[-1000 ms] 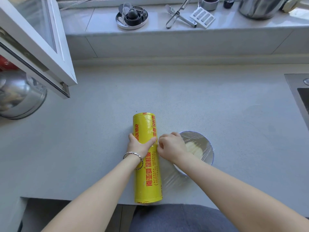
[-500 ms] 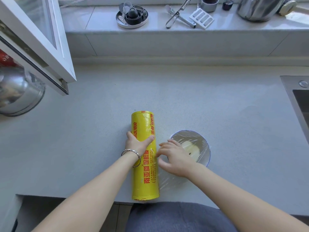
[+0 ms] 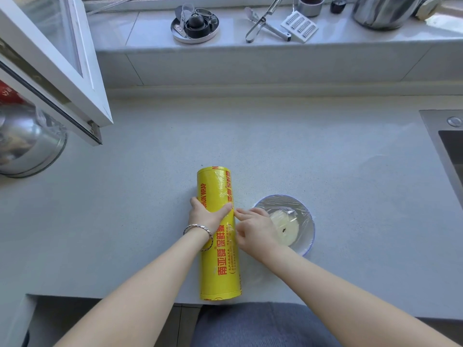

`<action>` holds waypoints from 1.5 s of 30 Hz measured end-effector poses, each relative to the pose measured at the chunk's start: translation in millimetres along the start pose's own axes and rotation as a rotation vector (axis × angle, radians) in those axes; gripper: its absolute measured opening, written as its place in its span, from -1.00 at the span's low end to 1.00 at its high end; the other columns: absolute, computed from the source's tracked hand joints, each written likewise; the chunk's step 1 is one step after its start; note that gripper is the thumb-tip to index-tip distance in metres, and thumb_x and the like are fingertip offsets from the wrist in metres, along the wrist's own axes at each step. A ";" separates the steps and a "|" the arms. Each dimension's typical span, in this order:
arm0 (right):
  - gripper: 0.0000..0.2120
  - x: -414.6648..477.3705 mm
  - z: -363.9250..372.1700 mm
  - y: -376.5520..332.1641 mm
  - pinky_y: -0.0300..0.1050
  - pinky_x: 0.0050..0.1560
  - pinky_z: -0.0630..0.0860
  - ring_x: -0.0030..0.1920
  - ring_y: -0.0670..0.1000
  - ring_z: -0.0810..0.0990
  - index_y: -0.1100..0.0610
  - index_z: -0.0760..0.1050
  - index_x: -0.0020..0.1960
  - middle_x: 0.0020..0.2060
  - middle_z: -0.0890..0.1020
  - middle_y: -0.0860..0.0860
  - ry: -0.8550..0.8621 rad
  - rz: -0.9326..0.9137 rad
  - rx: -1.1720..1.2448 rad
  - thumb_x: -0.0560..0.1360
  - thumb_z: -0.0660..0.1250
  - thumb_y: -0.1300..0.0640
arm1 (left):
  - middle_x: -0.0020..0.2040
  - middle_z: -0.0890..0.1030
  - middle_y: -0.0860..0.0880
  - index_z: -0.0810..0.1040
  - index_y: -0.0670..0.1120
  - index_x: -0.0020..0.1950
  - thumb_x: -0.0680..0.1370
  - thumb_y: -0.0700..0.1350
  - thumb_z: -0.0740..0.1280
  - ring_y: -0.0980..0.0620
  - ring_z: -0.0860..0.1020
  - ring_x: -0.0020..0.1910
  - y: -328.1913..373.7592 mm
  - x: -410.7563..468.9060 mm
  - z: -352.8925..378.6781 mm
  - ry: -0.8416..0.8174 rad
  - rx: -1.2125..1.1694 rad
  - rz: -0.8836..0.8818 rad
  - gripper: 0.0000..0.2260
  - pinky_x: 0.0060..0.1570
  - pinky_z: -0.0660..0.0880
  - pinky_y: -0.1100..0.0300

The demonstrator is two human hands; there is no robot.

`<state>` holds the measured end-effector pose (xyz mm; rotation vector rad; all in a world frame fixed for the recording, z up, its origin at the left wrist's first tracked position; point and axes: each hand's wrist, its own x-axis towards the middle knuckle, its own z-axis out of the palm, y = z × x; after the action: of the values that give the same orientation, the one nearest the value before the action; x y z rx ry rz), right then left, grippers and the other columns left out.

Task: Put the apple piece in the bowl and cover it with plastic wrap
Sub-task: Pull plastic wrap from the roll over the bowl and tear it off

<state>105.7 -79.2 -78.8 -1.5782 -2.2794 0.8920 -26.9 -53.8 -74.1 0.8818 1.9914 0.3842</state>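
Left hand (image 3: 206,215) grips roll (image 3: 218,266), its long axis pointing away from person; right hand (image 3: 255,229), fingers relaxed, touches it beside bowl (image 3: 310,236).

Head-worn view, downward over countertop (image 3: 275,146)

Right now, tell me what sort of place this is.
Most likely a home kitchen: a sink set into the countertop at right, a peeler and grater on the back ledge, and a plastic wrap roll.
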 end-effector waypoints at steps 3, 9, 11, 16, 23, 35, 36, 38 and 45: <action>-0.75 4.7 1.4 6.5 -0.24 -0.05 0.44 -0.31 -0.08 0.68 0.05 0.44 -0.59 -0.44 0.69 -0.05 0.030 -0.047 -0.009 0.21 0.10 0.14 | 0.26 0.46 -0.17 0.13 -0.13 0.31 0.34 0.14 0.45 -0.20 0.53 0.13 -1.1 -0.7 -2.5 -0.015 -0.022 -0.003 -0.26 0.11 0.50 -0.10; -0.82 -6.8 -0.7 9.3 0.08 0.21 0.45 0.12 0.11 0.62 0.09 0.52 -0.24 -0.13 0.68 0.04 -0.035 -0.067 -0.151 0.22 0.18 0.16 | 0.25 0.46 -0.17 0.14 -0.13 0.30 0.34 0.14 0.45 -0.20 0.53 0.12 -1.4 -1.6 -2.9 -0.018 -0.033 0.002 -0.27 0.11 0.50 -0.10; -0.72 -11.9 -0.9 10.8 -0.03 0.07 0.55 0.00 0.04 0.66 -0.04 0.58 -0.35 -0.18 0.69 -0.04 0.008 -0.170 -0.178 0.24 0.10 0.15 | 0.25 0.46 -0.18 0.15 -0.14 0.29 0.35 0.13 0.45 -0.19 0.53 0.12 -1.8 -1.2 -3.3 -0.014 -0.037 0.002 -0.29 0.10 0.50 -0.07; -0.75 -31.6 -2.9 16.3 -0.21 0.08 0.38 -0.11 -0.04 0.63 -0.02 0.62 -0.31 -0.31 0.66 -0.10 0.009 -0.235 -0.070 0.32 0.16 0.07 | 0.25 0.46 -0.19 0.15 -0.14 0.29 0.36 0.12 0.44 -0.19 0.53 0.13 -2.3 -0.7 -2.2 -0.012 -0.039 0.007 -0.29 0.06 0.50 -0.04; -0.51 -24.7 0.5 -1.0 -0.04 0.24 0.36 -0.01 0.04 0.56 0.04 0.58 -0.36 -0.14 0.65 0.01 -0.167 -0.115 -0.211 0.30 0.09 -0.31 | 0.26 0.46 -0.19 0.16 -0.16 0.30 0.36 0.12 0.44 -0.19 0.51 0.16 -2.1 -0.8 -2.4 -0.006 -0.042 0.011 -0.30 0.10 0.48 -0.04; -0.75 -25.2 22.3 10.1 -0.14 0.12 0.46 -0.15 -0.06 0.67 0.05 0.45 -0.62 -0.42 0.66 -0.12 0.131 -0.196 -0.137 0.21 0.17 0.06 | 0.23 0.47 -0.18 0.17 -0.15 0.26 0.36 0.15 0.43 -0.19 0.52 0.13 0.0 -1.4 1.7 0.018 0.034 0.016 -0.31 0.04 0.48 -0.01; -0.76 -23.9 22.2 12.3 -0.14 0.08 0.47 -0.15 -0.06 0.67 0.05 0.47 -0.61 -0.38 0.69 -0.11 0.112 -0.195 -0.145 0.19 0.17 0.09 | 0.24 0.47 -0.18 0.17 -0.15 0.27 0.36 0.15 0.43 -0.19 0.52 0.13 -0.2 -1.6 0.9 0.013 0.026 0.013 -0.31 0.04 0.48 -0.01; -0.78 -21.4 20.2 14.7 -0.13 0.02 0.52 -0.16 -0.06 0.67 0.06 0.47 -0.61 -0.31 0.71 -0.10 0.098 -0.177 -0.165 0.18 0.17 0.11 | 0.25 0.46 -0.18 0.16 -0.15 0.28 0.36 0.14 0.43 -0.19 0.51 0.15 -1.3 -1.7 -1.3 0.004 0.001 0.007 -0.31 0.03 0.46 0.00; -0.75 -31.7 12.7 9.6 0.00 0.05 0.56 0.10 0.09 0.63 0.02 0.48 -0.29 0.04 0.67 0.07 0.099 -0.095 -0.210 0.10 0.45 0.00 | 0.26 0.46 -0.19 0.16 -0.15 0.27 0.35 0.14 0.44 -0.20 0.52 0.15 -1.6 -1.9 -2.5 -0.003 -0.023 0.007 -0.30 0.11 0.49 -0.06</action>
<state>119.1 -110.2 -89.8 -1.5408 -2.4194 0.5542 -29.1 -56.1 -72.5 0.8742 1.9779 0.4089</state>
